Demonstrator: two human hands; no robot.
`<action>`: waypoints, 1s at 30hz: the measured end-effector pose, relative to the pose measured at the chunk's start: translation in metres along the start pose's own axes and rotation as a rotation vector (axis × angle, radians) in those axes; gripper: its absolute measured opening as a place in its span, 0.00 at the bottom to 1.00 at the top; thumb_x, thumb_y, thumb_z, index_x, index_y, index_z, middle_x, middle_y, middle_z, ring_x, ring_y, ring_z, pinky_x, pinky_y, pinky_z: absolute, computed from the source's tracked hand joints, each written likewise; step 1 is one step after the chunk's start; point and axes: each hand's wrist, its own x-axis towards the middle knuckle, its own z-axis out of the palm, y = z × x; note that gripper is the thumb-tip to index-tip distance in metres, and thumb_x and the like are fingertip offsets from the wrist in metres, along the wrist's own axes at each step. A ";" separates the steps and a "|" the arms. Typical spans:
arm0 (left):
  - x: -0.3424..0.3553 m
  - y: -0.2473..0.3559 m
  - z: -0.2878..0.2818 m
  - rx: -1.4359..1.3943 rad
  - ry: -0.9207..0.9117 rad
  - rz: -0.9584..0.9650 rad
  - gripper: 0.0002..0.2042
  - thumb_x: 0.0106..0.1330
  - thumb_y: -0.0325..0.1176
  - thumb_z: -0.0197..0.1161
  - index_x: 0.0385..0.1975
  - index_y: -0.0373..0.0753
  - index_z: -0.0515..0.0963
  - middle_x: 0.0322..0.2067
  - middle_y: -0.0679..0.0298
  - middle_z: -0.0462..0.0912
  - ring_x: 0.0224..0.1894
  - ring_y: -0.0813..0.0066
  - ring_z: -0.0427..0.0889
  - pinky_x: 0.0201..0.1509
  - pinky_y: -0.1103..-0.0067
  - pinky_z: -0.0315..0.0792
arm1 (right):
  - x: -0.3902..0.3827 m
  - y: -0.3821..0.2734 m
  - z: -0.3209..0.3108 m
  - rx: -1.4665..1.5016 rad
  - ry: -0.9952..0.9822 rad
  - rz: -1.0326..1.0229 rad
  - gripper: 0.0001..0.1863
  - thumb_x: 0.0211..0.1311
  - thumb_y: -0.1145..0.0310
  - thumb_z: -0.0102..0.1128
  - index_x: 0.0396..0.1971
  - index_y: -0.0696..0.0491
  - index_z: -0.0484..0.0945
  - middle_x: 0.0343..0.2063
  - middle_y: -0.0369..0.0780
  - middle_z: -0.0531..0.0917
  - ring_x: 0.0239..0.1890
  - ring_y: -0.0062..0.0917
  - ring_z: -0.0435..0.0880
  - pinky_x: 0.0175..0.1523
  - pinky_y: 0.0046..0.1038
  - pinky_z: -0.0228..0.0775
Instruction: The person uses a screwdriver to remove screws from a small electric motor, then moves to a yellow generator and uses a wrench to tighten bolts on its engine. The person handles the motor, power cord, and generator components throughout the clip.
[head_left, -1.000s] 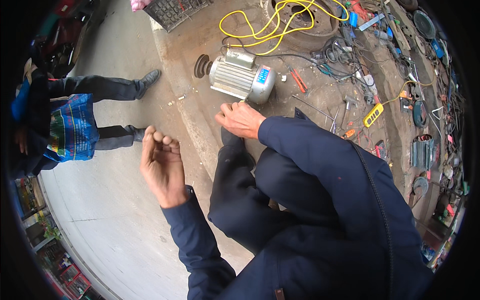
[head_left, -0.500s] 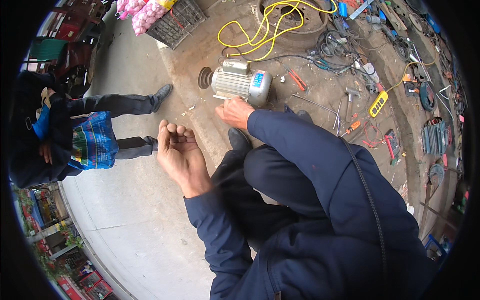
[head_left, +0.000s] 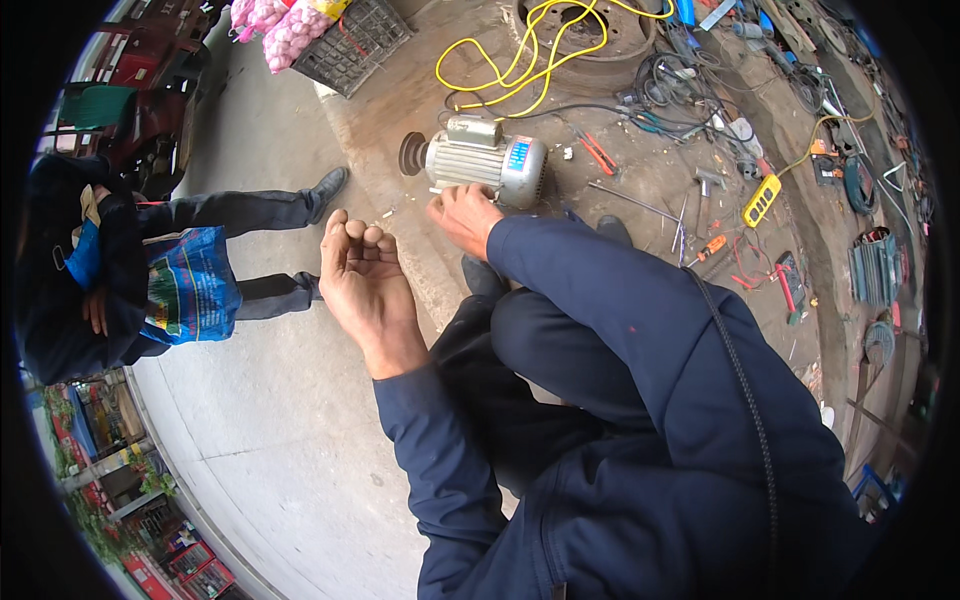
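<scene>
Right in front of the right hand (head_left: pixel 467 217) sits a big electric motor (head_left: pixel 485 165), blocking the way ahead. Past it, a loopy yellow cord (head_left: pixel 541 75) could catch fingers. A hammer (head_left: pixel 710 178) and a screwdriver (head_left: pixel 712 246) lie off to its right. A small gap runs between both hands. Left of the left hand (head_left: pixel 368 290), another person's shoes (head_left: pixel 328 188) stand in the way; nearer the body, there's lots of room.

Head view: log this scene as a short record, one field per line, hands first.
left hand: left hand raised, fingers curled, nothing visible in it
right hand: right hand at the motor; grip hidden
motor end: pulley on the left
behind: yellow cable, partly over a wheel
right: pliers, power strip
far left: person with blue bag
</scene>
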 end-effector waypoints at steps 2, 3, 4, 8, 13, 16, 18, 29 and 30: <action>0.001 0.000 0.003 -0.010 -0.023 -0.008 0.09 0.75 0.28 0.58 0.50 0.33 0.77 0.32 0.64 0.82 0.34 0.75 0.81 0.43 0.79 0.78 | 0.000 -0.001 -0.001 -0.002 0.055 -0.075 0.11 0.69 0.65 0.54 0.46 0.55 0.75 0.29 0.41 0.83 0.30 0.28 0.85 0.24 0.35 0.71; 0.001 0.000 0.004 -0.015 -0.023 -0.020 0.09 0.75 0.28 0.58 0.50 0.33 0.77 0.32 0.64 0.82 0.34 0.74 0.81 0.43 0.78 0.78 | 0.002 0.000 -0.002 0.006 0.050 -0.060 0.12 0.69 0.65 0.54 0.46 0.56 0.74 0.29 0.41 0.83 0.30 0.28 0.85 0.24 0.35 0.71; 0.000 0.000 0.005 -0.025 -0.030 -0.026 0.09 0.75 0.28 0.58 0.50 0.33 0.77 0.32 0.64 0.82 0.34 0.74 0.81 0.43 0.78 0.78 | 0.002 0.000 -0.002 0.025 -0.034 -0.071 0.13 0.69 0.65 0.54 0.47 0.56 0.74 0.29 0.41 0.83 0.30 0.29 0.85 0.24 0.36 0.71; 0.002 0.002 0.006 -0.059 -0.035 -0.047 0.09 0.75 0.27 0.58 0.50 0.33 0.77 0.33 0.63 0.83 0.34 0.73 0.81 0.43 0.78 0.79 | 0.008 0.003 0.000 0.160 -0.157 -0.031 0.13 0.69 0.64 0.54 0.48 0.56 0.75 0.29 0.42 0.83 0.29 0.29 0.85 0.25 0.37 0.70; 0.002 0.006 0.008 -0.061 -0.073 -0.049 0.09 0.75 0.27 0.58 0.50 0.33 0.77 0.32 0.63 0.83 0.34 0.73 0.82 0.44 0.77 0.79 | 0.007 0.005 0.000 0.027 0.099 -0.124 0.13 0.68 0.66 0.54 0.47 0.57 0.75 0.28 0.41 0.83 0.28 0.29 0.85 0.26 0.37 0.72; -0.001 0.007 0.009 -0.061 -0.063 -0.049 0.09 0.75 0.27 0.58 0.50 0.33 0.78 0.32 0.63 0.83 0.34 0.73 0.82 0.44 0.77 0.79 | 0.005 0.003 -0.002 0.164 -0.156 -0.074 0.14 0.68 0.65 0.55 0.48 0.58 0.74 0.29 0.42 0.83 0.28 0.31 0.85 0.28 0.37 0.72; -0.001 0.007 0.011 -0.062 -0.058 -0.052 0.09 0.75 0.27 0.58 0.50 0.33 0.78 0.33 0.63 0.83 0.34 0.73 0.82 0.44 0.77 0.79 | 0.003 0.002 -0.004 0.192 -0.120 0.004 0.15 0.68 0.65 0.55 0.48 0.58 0.74 0.30 0.43 0.83 0.28 0.32 0.86 0.29 0.38 0.74; -0.002 0.006 0.010 -0.089 -0.065 -0.044 0.09 0.75 0.28 0.58 0.51 0.33 0.78 0.33 0.62 0.84 0.34 0.72 0.83 0.45 0.77 0.80 | 0.008 -0.006 -0.018 0.089 -0.190 0.079 0.13 0.66 0.67 0.57 0.47 0.56 0.75 0.34 0.46 0.84 0.31 0.34 0.87 0.28 0.37 0.78; -0.002 0.006 0.010 -0.096 -0.071 -0.048 0.09 0.75 0.28 0.58 0.51 0.33 0.78 0.33 0.62 0.84 0.34 0.72 0.83 0.45 0.77 0.80 | 0.009 -0.004 -0.016 0.076 -0.030 -0.009 0.12 0.66 0.68 0.58 0.45 0.56 0.75 0.34 0.46 0.84 0.31 0.33 0.88 0.28 0.35 0.79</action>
